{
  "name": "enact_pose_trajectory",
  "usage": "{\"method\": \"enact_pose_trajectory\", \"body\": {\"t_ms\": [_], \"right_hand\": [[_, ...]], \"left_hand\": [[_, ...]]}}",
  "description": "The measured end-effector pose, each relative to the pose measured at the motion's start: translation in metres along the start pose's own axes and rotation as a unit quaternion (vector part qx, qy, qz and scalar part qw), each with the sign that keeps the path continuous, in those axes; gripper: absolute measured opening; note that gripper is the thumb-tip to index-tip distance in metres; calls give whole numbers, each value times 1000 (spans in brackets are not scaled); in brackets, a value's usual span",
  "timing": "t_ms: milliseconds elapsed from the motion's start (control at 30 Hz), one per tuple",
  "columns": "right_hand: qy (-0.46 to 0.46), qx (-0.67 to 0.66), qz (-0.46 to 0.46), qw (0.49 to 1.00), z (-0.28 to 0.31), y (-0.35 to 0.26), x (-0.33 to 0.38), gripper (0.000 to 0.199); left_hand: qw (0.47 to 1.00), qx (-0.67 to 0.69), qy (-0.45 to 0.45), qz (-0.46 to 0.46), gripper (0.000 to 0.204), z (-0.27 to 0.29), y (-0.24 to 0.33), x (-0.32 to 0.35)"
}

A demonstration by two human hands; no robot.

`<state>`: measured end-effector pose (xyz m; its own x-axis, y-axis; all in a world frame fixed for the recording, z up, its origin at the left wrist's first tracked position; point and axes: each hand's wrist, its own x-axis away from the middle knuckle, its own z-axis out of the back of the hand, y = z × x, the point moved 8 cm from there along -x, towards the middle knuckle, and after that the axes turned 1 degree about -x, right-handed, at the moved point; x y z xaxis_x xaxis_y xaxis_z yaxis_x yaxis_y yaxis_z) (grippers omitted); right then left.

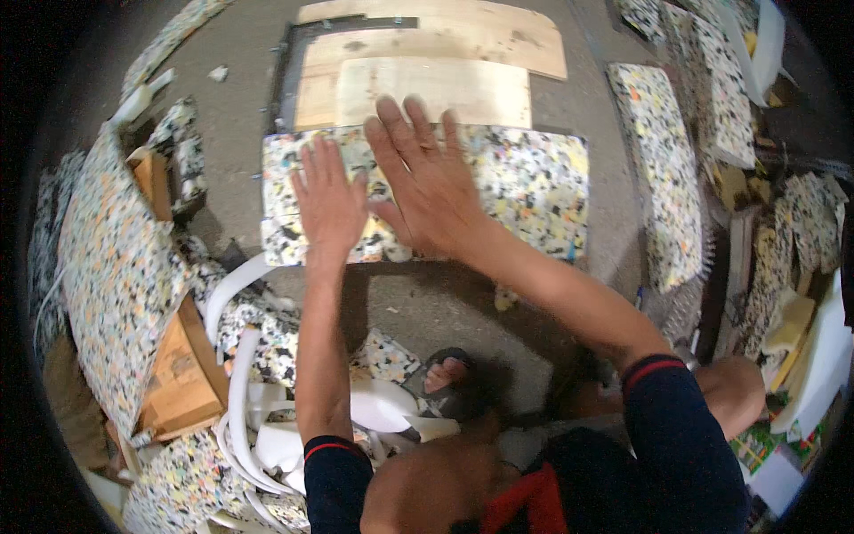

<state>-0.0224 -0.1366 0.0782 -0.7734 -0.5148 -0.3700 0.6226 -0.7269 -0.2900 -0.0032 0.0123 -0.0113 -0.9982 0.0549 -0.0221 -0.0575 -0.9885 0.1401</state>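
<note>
Both hands palm-down, flat on the speckled foam slab (534,191). Left hand (331,205): open, fingers slightly spread, nothing gripped. Right hand (434,189): open wider, fingertips reaching toward the slab's far edge, nothing gripped. Slab lies mid-scene, long side left to right, just near of the pale wooden board (436,89); can't tell if slab overlaps it or only butts up. What supports the slab: hidden, though the dark shadow along its near edge suggests it sits raised.

Risks, my read: both hands sit left of the slab's middle, so uneven pressing could lift or swing the right end. Hands only press, so a sideways push could skid the slab or ruck the foam, leaving edges crooked against the board. If it slips nearer, it could drop toward the sandalled foot (442,378). White foam strips (238,383), near left, could snag the slab's left corner.
</note>
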Motion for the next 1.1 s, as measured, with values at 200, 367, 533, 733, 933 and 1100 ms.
{"method": "enact_pose_trajectory", "body": {"t_ms": [200, 367, 533, 733, 933, 1100], "right_hand": [[-167, 55, -79, 981, -67, 41, 13, 85], [-238, 27, -198, 951, -47, 79, 58, 88], [-183, 72, -179, 964, -24, 95, 84, 88], [-179, 53, -180, 966, -28, 97, 86, 87], [-149, 52, -165, 974, -23, 95, 86, 84], [-150, 40, -172, 973, -26, 100, 89, 84]], "left_hand": [[999, -2, -22, 27, 70, 5, 3, -3], [999, -4, -37, 34, 74, -2, -10, -2], [1000, 16, 1, 21, 80, 5, -31, -10], [999, 25, 15, 40, 87, 9, -33, -11], [994, 37, 63, 84, 84, 13, -39, -21], [991, 37, -24, 129, 87, 6, -46, -28]]}}
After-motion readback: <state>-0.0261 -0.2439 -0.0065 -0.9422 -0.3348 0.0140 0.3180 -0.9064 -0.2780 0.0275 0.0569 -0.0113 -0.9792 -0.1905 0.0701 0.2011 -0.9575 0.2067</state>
